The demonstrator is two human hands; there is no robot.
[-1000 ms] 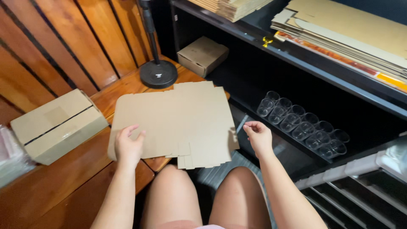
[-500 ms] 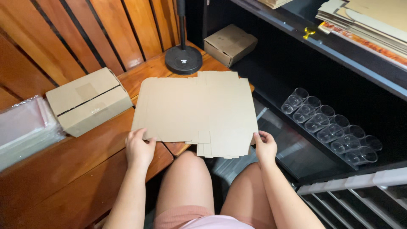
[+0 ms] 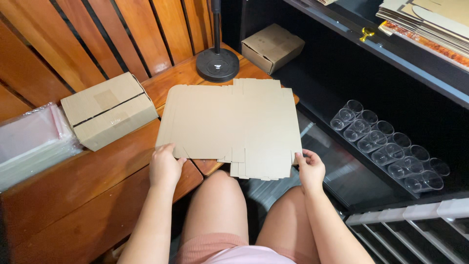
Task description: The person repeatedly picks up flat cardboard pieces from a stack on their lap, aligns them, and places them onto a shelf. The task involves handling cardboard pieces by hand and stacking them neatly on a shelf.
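Note:
A flat, unfolded brown cardboard box blank (image 3: 229,127) is held level above my knees and the corner of a wooden bench (image 3: 73,186). My left hand (image 3: 164,166) grips its near left corner. My right hand (image 3: 309,168) pinches its near right edge. Slits and flaps run along the blank's near edge between my hands.
On the bench sit a closed cardboard box (image 3: 108,115), a stack of clear plastic bags (image 3: 31,144) and a black round stand base (image 3: 217,63). Another small box (image 3: 272,47) lies behind. A dark shelf unit holds clear plastic cups (image 3: 386,144) and stacked flat cardboard (image 3: 430,22).
The view has shifted, so the blank now sits more centred. Both hands have slid to the blank's near corners and grip them.

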